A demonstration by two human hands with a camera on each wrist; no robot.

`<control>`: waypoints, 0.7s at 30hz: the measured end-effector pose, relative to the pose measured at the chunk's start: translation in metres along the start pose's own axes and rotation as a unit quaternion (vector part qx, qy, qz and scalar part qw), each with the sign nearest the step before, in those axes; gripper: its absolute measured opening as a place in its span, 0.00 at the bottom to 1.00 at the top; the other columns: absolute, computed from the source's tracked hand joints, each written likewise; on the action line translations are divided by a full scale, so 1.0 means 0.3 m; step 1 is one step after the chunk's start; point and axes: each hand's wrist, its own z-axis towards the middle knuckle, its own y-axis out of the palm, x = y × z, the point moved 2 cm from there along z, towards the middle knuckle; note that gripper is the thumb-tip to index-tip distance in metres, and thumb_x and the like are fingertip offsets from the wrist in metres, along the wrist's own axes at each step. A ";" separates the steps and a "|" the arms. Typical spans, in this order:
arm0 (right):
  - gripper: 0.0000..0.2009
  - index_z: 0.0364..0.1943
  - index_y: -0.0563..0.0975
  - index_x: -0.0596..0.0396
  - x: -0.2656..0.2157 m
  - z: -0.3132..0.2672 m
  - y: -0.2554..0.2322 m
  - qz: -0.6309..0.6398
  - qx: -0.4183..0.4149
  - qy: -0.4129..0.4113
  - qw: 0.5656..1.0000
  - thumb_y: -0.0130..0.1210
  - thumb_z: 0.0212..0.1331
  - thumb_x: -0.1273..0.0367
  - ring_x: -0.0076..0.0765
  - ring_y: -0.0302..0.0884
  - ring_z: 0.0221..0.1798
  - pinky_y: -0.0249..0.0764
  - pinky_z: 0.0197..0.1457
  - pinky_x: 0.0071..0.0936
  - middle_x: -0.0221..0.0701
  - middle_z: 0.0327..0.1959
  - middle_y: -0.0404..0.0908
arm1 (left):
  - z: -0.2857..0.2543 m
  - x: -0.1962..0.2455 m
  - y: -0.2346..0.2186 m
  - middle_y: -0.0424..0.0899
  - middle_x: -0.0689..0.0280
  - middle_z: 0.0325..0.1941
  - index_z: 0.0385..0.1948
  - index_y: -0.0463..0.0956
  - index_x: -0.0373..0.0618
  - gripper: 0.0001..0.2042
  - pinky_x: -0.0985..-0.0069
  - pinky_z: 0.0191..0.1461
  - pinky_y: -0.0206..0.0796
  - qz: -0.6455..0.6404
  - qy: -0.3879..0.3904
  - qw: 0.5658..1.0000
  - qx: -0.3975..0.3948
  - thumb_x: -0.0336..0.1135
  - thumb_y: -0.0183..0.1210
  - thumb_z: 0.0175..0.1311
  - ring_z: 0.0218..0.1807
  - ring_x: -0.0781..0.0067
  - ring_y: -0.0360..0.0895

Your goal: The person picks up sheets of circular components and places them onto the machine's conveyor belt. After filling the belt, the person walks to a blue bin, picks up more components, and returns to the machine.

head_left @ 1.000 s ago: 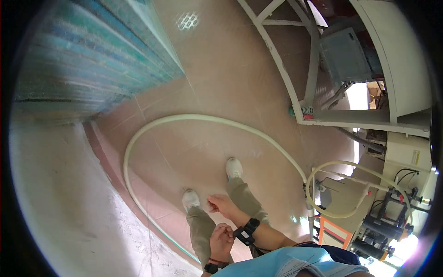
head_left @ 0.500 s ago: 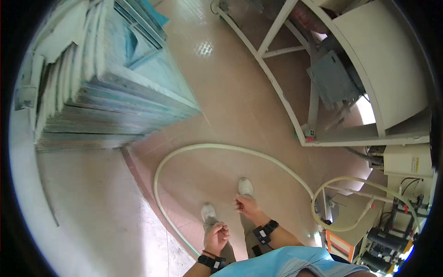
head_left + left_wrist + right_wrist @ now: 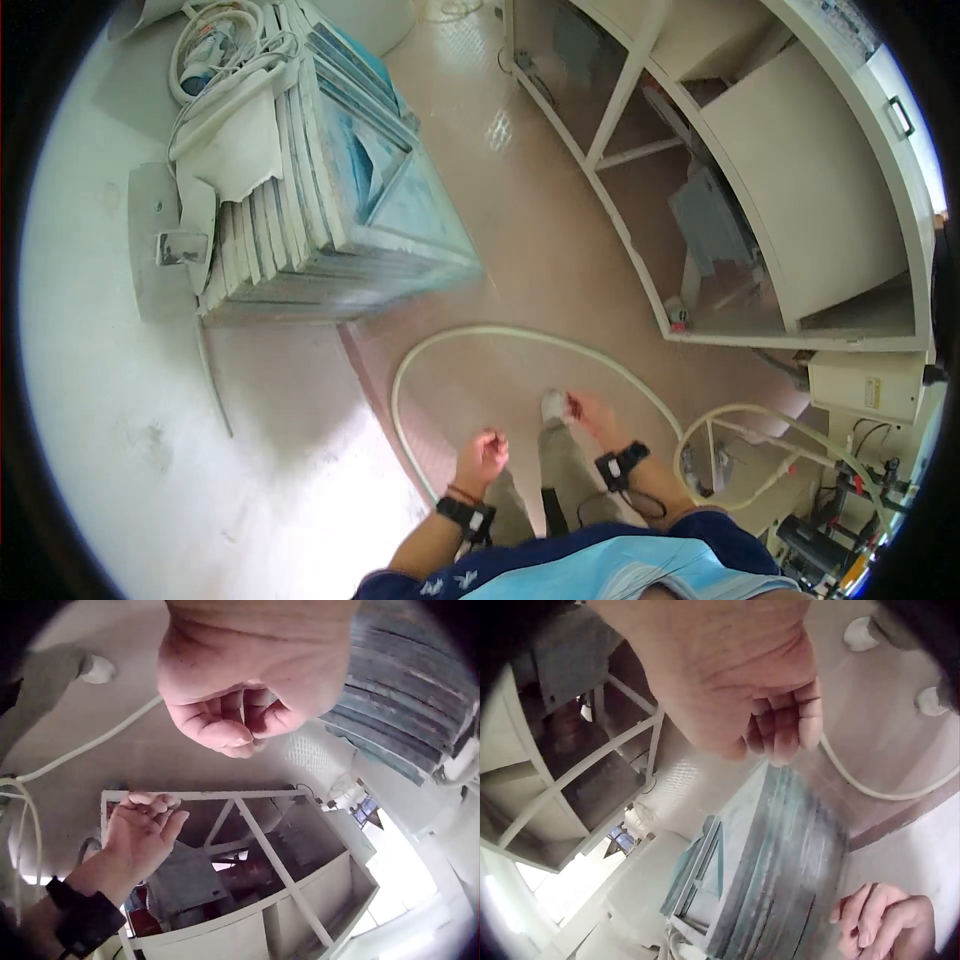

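Observation:
Held low in front of the body, my left hand (image 3: 482, 461) has loosely curled fingers and nothing in them. Its wrist view shows the palm side, thumb close to the bent fingertips (image 3: 238, 742). My right hand (image 3: 594, 416) hangs a little farther forward and to the right, fingers relaxed and bare of any object, as the right wrist view also shows. Below both hands a pale hose (image 3: 530, 333) curves across the tiled floor. Ahead on the left, beyond reach of either hand, leans a stack of dusty framed screens (image 3: 345, 235).
A white metal frame cabinet (image 3: 633, 245) with open bays runs along the right, a grey box (image 3: 712, 220) inside. A coiled hose loop (image 3: 735, 408) and machinery stand at lower right. Cables (image 3: 215, 50) lie over the screens. A white wall (image 3: 270, 420) borders the left.
The head view has tilted up and swung left, bringing the screens and cabinet more fully into sight. My hands have moved farther apart; both stay without anything in them.

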 end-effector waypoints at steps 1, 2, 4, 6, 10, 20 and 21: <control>0.10 0.29 0.74 0.53 -0.049 -0.014 0.022 -0.008 0.013 0.000 1.000 0.49 0.61 0.62 0.22 0.73 0.25 0.72 0.30 0.21 0.27 0.23 0.75 | -0.024 0.006 0.048 0.75 0.64 0.28 0.30 0.71 0.42 0.03 0.79 0.25 0.61 0.010 0.006 1.000 -0.003 0.28 0.48 0.57 0.27 0.72 0.70; 0.10 0.30 0.74 0.53 -0.103 -0.022 0.038 -0.005 0.009 0.003 1.000 0.49 0.61 0.62 0.22 0.73 0.25 0.72 0.30 0.21 0.26 0.23 0.75 | -0.026 0.024 0.113 0.75 0.64 0.28 0.31 0.70 0.43 0.03 0.79 0.25 0.62 0.023 0.017 1.000 -0.013 0.28 0.48 0.56 0.27 0.73 0.70; 0.10 0.31 0.74 0.53 -0.173 -0.075 0.062 0.004 0.002 0.011 1.000 0.49 0.61 0.61 0.22 0.73 0.25 0.72 0.29 0.21 0.26 0.23 0.75 | -0.045 0.033 0.190 0.74 0.64 0.29 0.31 0.70 0.43 0.04 0.79 0.26 0.62 0.045 0.024 0.998 -0.022 0.28 0.48 0.56 0.27 0.73 0.70; 0.10 0.31 0.74 0.53 -0.224 -0.122 0.061 -0.002 0.002 -0.003 1.000 0.49 0.61 0.61 0.22 0.73 0.25 0.72 0.29 0.21 0.26 0.24 0.75 | -0.042 0.038 0.250 0.74 0.64 0.29 0.31 0.70 0.43 0.04 0.79 0.26 0.62 0.067 0.022 0.997 -0.030 0.27 0.49 0.55 0.27 0.73 0.69; 0.10 0.32 0.74 0.53 -0.278 -0.245 0.014 0.034 0.001 -0.041 0.999 0.51 0.60 0.61 0.22 0.73 0.25 0.73 0.30 0.22 0.27 0.26 0.77 | -0.058 0.004 0.357 0.74 0.65 0.29 0.32 0.70 0.43 0.05 0.79 0.27 0.61 0.124 0.012 0.992 -0.034 0.26 0.49 0.53 0.26 0.74 0.69; 0.08 0.31 0.72 0.52 0.071 -0.849 -0.220 0.210 0.237 -0.213 0.924 0.50 0.61 0.63 0.23 0.71 0.24 0.70 0.28 0.23 0.25 0.24 0.73 | -0.052 -0.220 0.424 0.75 0.65 0.27 0.30 0.72 0.41 0.05 0.82 0.26 0.60 0.281 -0.193 0.932 -0.126 0.24 0.49 0.52 0.25 0.76 0.69; 0.08 0.30 0.72 0.52 0.163 -0.944 -0.232 0.247 0.270 -0.225 0.903 0.50 0.61 0.63 0.23 0.70 0.24 0.70 0.28 0.23 0.25 0.24 0.72 | -0.057 -0.250 0.409 0.75 0.65 0.26 0.31 0.72 0.41 0.06 0.82 0.24 0.60 0.299 -0.210 0.922 -0.124 0.25 0.48 0.52 0.24 0.77 0.69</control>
